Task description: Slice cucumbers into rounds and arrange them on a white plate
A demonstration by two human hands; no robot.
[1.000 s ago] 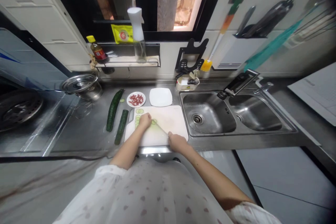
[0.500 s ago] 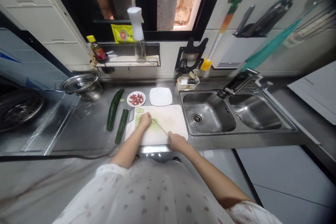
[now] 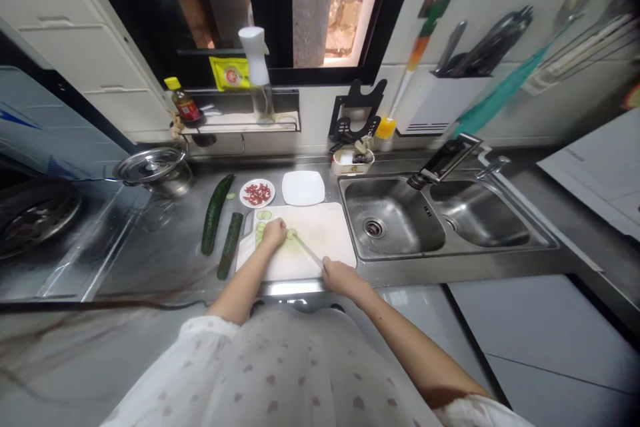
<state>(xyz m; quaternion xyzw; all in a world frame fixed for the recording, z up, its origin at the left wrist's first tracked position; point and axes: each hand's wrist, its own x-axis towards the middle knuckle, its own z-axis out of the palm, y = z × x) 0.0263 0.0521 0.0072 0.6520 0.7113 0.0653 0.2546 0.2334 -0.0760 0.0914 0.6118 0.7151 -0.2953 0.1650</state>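
Note:
A white cutting board (image 3: 325, 230) lies on the steel counter in front of me. My left hand (image 3: 274, 233) is curled on a piece of cucumber on the board, with thin cucumber slices (image 3: 261, 232) beside it. My right hand (image 3: 338, 273) is closed round the handle of a knife (image 3: 307, 250), whose blade points toward my left hand. Two whole cucumbers (image 3: 213, 213) (image 3: 231, 245) lie on the counter left of the board.
Behind the board sit a small plate of red chopped pieces (image 3: 257, 193) and a white square plate (image 3: 303, 187). A double steel sink (image 3: 395, 217) with a tap (image 3: 443, 160) is to the right. A lidded pot (image 3: 155, 168) and stove (image 3: 30, 213) are at left.
The view has tilted slightly, so everything sits a little lower and left. My hands stay at the board, the knife still beside my left hand.

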